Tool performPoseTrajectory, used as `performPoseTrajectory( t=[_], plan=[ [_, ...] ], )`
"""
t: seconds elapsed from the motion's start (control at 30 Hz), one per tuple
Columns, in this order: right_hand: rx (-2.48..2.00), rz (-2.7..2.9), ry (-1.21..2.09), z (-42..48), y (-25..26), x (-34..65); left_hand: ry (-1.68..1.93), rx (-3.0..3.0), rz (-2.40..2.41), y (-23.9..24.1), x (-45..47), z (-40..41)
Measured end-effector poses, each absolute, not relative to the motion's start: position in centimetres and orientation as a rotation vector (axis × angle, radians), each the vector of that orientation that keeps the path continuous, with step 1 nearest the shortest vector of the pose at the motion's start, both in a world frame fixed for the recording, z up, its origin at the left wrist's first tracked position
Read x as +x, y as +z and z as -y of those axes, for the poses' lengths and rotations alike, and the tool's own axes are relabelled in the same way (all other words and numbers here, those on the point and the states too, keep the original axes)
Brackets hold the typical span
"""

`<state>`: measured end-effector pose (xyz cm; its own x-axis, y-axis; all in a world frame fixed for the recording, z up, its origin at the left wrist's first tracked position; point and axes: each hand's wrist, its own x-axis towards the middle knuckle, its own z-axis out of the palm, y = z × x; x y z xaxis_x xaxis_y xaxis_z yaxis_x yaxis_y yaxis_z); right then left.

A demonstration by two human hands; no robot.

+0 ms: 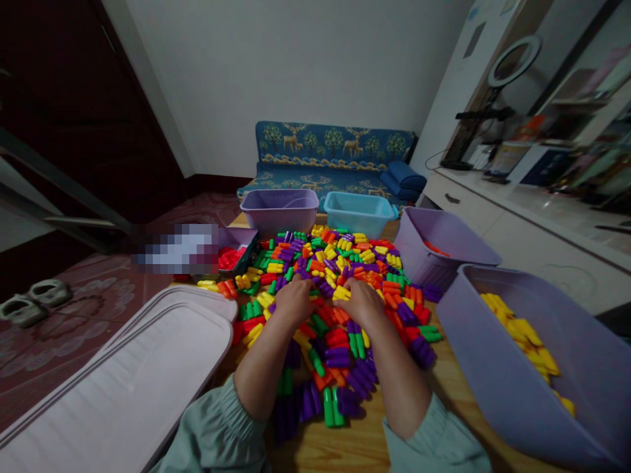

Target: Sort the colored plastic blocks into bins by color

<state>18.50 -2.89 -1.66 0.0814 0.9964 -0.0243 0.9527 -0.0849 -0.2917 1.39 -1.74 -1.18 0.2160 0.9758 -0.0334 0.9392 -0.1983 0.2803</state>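
A wide pile of finger-shaped plastic building blocks [338, 338] in yellow, purple, green, red and orange is spread over the wooden table [340, 450]. Both my hands reach into its middle, a short distance apart. My right hand [363, 301] is closed, with a yellow block [341, 293] between its thumb and fingers. My left hand [294, 301] has its fingers curled down among purple and green blocks; what they hold, if anything, is hidden.
Yellow blocks lie in the near-right purple bin [493, 368]. Another purple bin [419, 253] holds a few red ones. A purple bin [280, 213] and a blue bin [359, 217] line the far edge. White lids [148, 374] lie left, near a box of red pieces [241, 240].
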Motion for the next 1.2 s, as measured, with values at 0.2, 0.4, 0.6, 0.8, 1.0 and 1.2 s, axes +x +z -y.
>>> performPoseTrajectory(
  t=[0.2, 0.4, 0.6, 0.8, 1.0, 1.2],
  plan=[
    [-2.148, 1.965, 0.38, 3.1, -1.1, 18.1, 0.272, 2.214, -1.812, -1.8, 1.2, 1.4],
    [-1.907, 1.768, 0.424, 2.3, -1.6, 17.6, 0.751, 2.028, -1.693, -2.5, 1.2, 0.1],
    [-1.746, 1.693, 0.517, 1.9, -1.6, 17.1, 1.041, 1.765, -1.686, -2.3, 1.1, 0.0],
    [-1.736, 1.895, 0.6, 3.3, -0.2, 16.0, 1.095, 1.734, -1.683, -3.0, 0.5, -0.7],
    [-1.859, 2.026, 0.291, 4.1, 0.2, 14.8, 1.002, 1.813, -1.686, -3.4, 0.1, -0.9],
    [-1.468, 2.394, 0.467, 6.5, 0.4, 12.6, 1.058, 1.763, -1.68, -3.5, -0.6, -1.1]
  ],
)
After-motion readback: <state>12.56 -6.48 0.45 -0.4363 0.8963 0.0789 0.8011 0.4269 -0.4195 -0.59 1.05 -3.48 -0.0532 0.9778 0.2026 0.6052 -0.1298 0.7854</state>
